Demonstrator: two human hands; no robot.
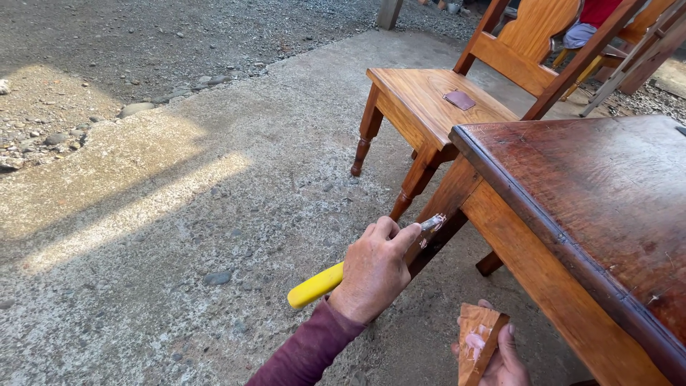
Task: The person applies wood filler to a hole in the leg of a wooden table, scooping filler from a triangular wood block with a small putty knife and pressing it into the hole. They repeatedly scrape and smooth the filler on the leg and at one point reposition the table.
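The right hand (500, 357) and wooden block (477, 344) are cut off below.

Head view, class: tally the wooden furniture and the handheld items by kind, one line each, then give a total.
Wooden chair with nearly all of it in view: 1
Dark-topped wooden table: 1
Yellow-handled tool in the left hand: 1
Small wooden block in the right hand: 1
Small brown pad on the chair seat: 1
Total: 5
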